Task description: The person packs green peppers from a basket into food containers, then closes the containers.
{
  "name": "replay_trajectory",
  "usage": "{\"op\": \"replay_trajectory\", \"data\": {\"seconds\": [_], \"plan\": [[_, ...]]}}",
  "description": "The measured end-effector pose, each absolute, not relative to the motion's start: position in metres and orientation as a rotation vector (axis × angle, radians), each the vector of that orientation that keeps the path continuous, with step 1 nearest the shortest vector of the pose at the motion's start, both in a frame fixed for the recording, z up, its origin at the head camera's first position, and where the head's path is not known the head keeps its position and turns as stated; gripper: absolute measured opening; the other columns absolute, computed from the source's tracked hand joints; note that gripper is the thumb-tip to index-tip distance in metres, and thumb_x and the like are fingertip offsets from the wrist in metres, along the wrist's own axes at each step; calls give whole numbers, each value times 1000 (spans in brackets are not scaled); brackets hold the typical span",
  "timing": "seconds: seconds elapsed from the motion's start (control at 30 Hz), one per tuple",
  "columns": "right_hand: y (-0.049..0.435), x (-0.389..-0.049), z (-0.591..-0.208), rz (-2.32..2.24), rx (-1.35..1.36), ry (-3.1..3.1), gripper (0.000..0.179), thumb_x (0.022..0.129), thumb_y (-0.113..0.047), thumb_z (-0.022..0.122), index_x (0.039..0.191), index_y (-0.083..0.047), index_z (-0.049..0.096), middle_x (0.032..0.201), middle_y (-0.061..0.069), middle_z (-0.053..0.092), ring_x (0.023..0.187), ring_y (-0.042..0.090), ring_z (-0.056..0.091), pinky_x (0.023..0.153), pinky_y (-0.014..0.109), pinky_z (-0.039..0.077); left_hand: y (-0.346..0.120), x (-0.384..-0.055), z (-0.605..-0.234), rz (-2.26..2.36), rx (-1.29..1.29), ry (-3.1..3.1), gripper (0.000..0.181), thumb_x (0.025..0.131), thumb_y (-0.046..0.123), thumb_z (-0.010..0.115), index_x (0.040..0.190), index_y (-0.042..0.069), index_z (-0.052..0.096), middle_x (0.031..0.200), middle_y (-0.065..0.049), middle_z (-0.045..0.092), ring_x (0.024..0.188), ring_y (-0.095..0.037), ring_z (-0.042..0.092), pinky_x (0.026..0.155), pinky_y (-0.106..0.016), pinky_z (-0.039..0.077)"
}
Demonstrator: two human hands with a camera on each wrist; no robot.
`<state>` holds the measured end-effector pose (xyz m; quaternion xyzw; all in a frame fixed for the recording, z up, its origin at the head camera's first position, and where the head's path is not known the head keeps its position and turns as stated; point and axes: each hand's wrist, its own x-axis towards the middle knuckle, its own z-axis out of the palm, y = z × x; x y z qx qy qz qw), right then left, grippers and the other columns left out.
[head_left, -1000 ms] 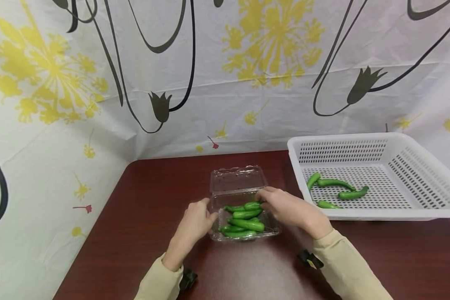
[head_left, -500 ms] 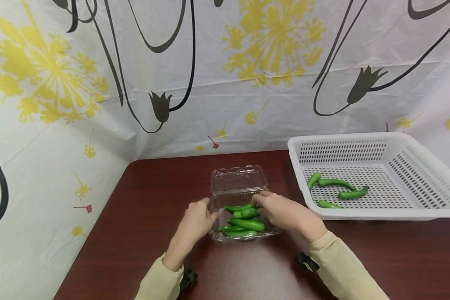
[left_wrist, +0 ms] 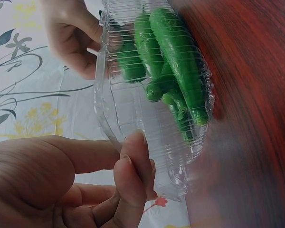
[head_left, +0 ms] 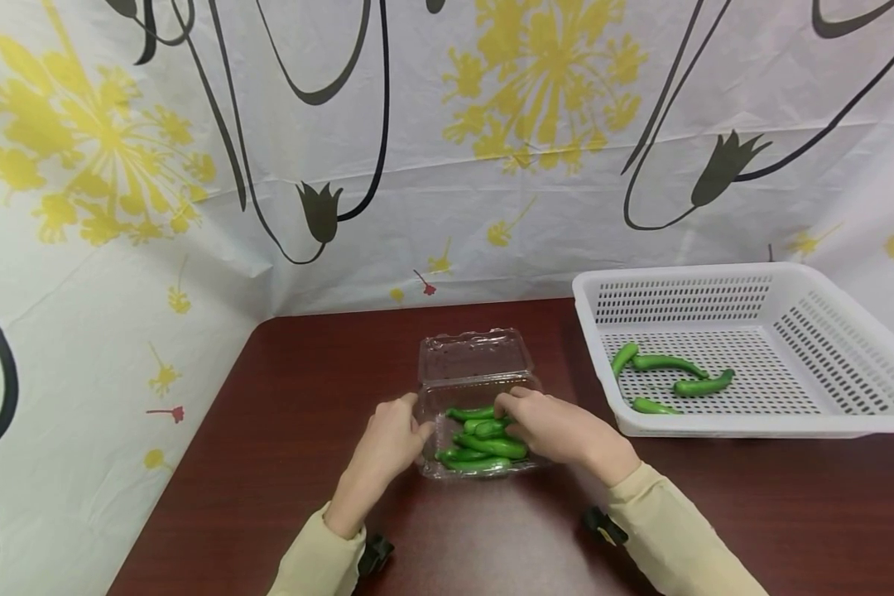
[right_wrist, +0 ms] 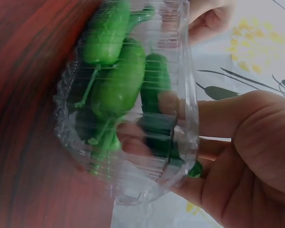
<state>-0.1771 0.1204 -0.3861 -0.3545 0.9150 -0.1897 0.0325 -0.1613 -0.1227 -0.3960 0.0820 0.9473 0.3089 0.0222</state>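
Note:
A clear plastic clamshell container (head_left: 473, 360) stands on the table with its lid tipped back. Several green peppers (head_left: 492, 447) lie crosswise in its base. My left hand (head_left: 389, 434) pinches the container's left wall between thumb and fingers. Reaching in over the right wall, my right hand (head_left: 559, 424) holds a green pepper (right_wrist: 156, 78) between thumb and fingers; through the clear wall in the right wrist view, the fingertips (right_wrist: 133, 137) show beside it. In the left wrist view, more peppers (left_wrist: 178, 57) press near the ribbed plastic side.
To the right stands a white perforated basket (head_left: 760, 425) with several green peppers (head_left: 704, 385) at its left end. The dark red wooden table (head_left: 305, 397) carries both containers. A patterned cloth (head_left: 417, 207) hangs behind and along the left side.
My right hand has moved slightly left and down into the container, and the pepper at its fingers has shifted left with it. The left hand has stayed on the left wall.

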Motion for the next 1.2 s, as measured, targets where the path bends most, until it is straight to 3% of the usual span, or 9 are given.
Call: {"op": "replay_trajectory", "data": {"seconds": [0.37, 0.7, 1.2], "plan": [[115, -174, -391, -506, -1065, 2855, 13, 92, -4, 71, 99, -9, 61, 89, 3, 59, 78, 28, 68, 65, 42, 53, -122, -162, -396, 940, 237, 2931, 53, 93, 8, 69, 137, -15, 50, 52, 5, 55, 44, -7, 56, 68, -38, 54], [110, -171, -395, -464, -1134, 2922, 8, 93, -4, 67, 91, -10, 61, 81, -1, 56, 72, 23, 65, 60, 42, 52, -122, -162, -396, 946, 240, 2929, 51, 93, 7, 69, 136, -14, 51, 52, 5, 56, 44, -7, 56, 63, -34, 53], [105, -171, -404, -456, -1112, 3002, 4, 92, -7, 69, 93, -11, 67, 81, 2, 53, 64, 22, 61, 56, 40, 51, -123, -162, -397, 952, 254, 2929, 52, 93, 7, 69, 137, -14, 51, 51, 5, 55, 43, -7, 56, 64, -36, 54]]}}
